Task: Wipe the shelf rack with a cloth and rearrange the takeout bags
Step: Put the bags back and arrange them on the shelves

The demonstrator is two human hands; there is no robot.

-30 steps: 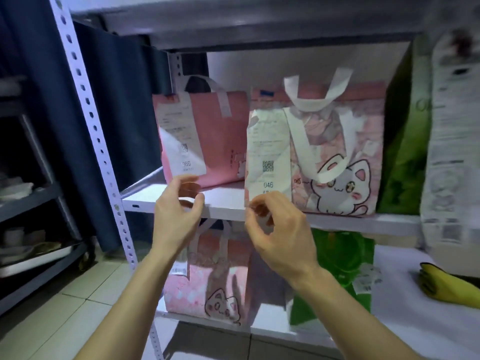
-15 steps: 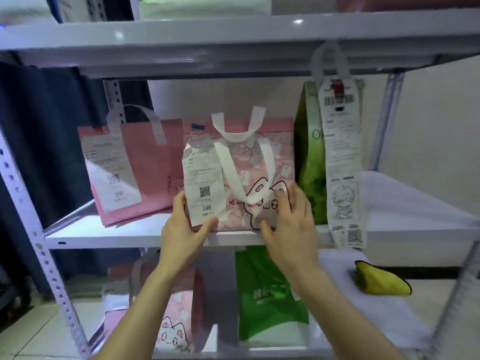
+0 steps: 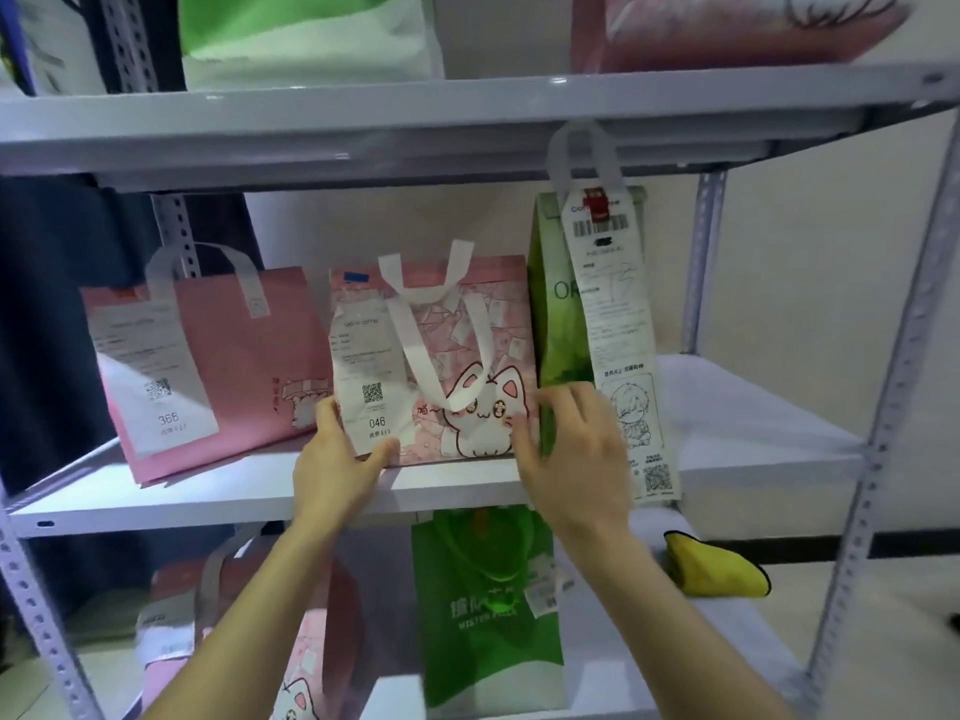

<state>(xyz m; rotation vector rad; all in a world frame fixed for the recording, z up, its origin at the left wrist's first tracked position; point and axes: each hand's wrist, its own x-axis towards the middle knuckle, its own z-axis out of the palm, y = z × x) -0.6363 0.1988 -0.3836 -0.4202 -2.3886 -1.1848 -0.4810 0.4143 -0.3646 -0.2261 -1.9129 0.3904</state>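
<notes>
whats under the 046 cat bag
The cat bag stands on the shelf board. Below: a green bag, another pink bag and a yellow cloth. The left forearm hides part of the pink one.

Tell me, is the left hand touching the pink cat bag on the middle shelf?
Touching. Head view: the left hand grips the cat bag at its lower left corner, thumb on the receipt.

A pink cat-print fabric tote bag (image 3: 467,366) stands on the grey metal shelf (image 3: 208,491), between the fingers (image 3: 328,415) of the left hand (image 3: 337,465) and those of the right hand (image 3: 571,459). Left of the left fingers stands a plain pink fabric tote (image 3: 223,356). Behind the right fingers is a tall green bag (image 3: 556,314), and below them a folded yellow cloth (image 3: 711,569).
</notes>
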